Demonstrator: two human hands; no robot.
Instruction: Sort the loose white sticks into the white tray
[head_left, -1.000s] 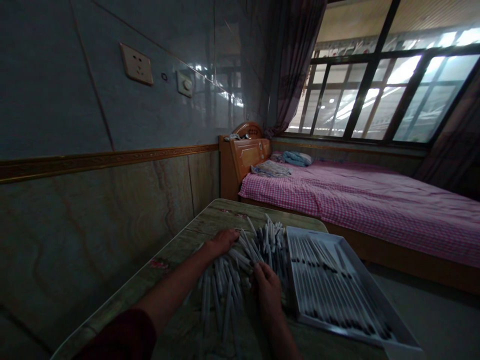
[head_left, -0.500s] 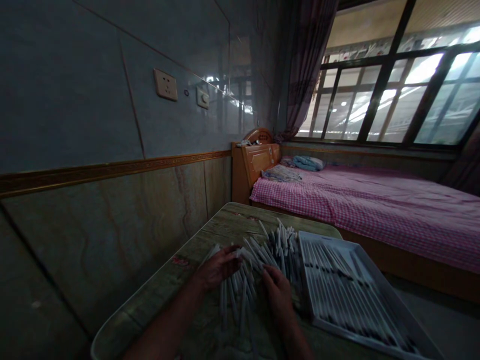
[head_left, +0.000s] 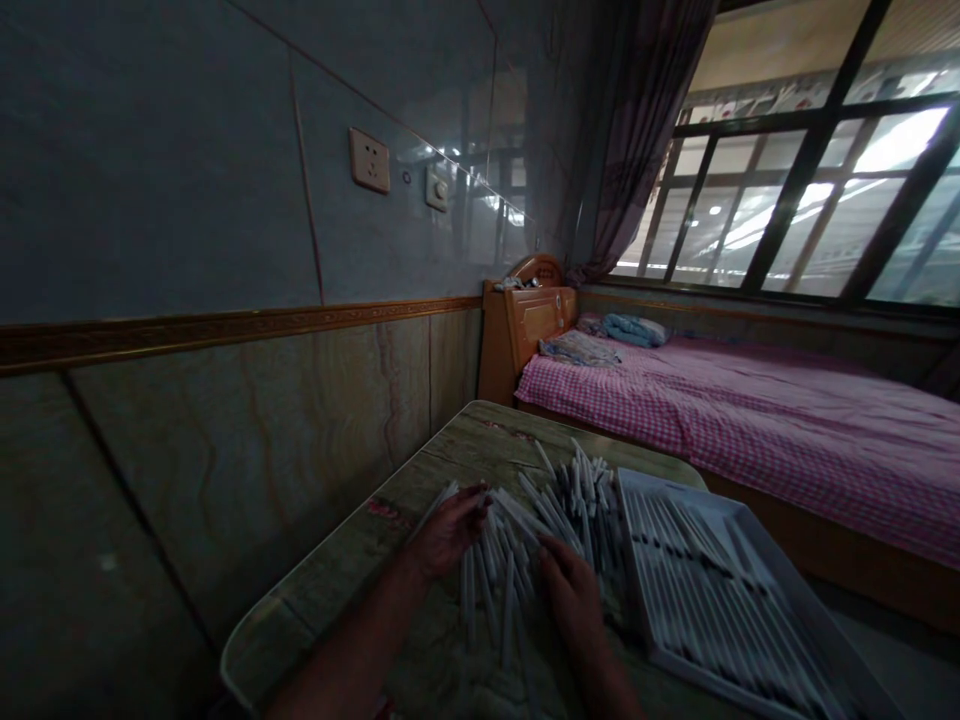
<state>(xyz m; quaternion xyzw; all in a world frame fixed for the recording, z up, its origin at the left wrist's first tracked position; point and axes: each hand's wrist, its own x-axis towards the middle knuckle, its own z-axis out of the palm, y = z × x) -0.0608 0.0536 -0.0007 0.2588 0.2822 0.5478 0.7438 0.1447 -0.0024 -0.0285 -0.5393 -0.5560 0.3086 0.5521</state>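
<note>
My left hand (head_left: 452, 532) is closed, thumb and fingertips pinched together over the pile; what sits between them is too dark and small to make out. My right hand (head_left: 571, 585) grips the near end of a slim whitish pen-like stick (head_left: 523, 514), which slants up toward my left fingertips. Below and between both hands, loose pale sticks (head_left: 491, 575) lie fanned out on the table. Another heap of sticks with dark parts (head_left: 589, 490) lies just beyond my right hand. On the right, a white tray (head_left: 654, 640) holds rows of similar sticks with dark ends.
The marbled table (head_left: 322, 610) has a pale rounded edge and stands close to the tiled wall (head_left: 315, 410). Behind it is a bed with a pink checked cover (head_left: 720, 400) and a wooden headboard (head_left: 529, 320). A curtained window (head_left: 780, 180) is at the back right.
The view has turned a little left, so everything sits further right in the picture. Both hands stay over the sticks with nearly the same pose.
</note>
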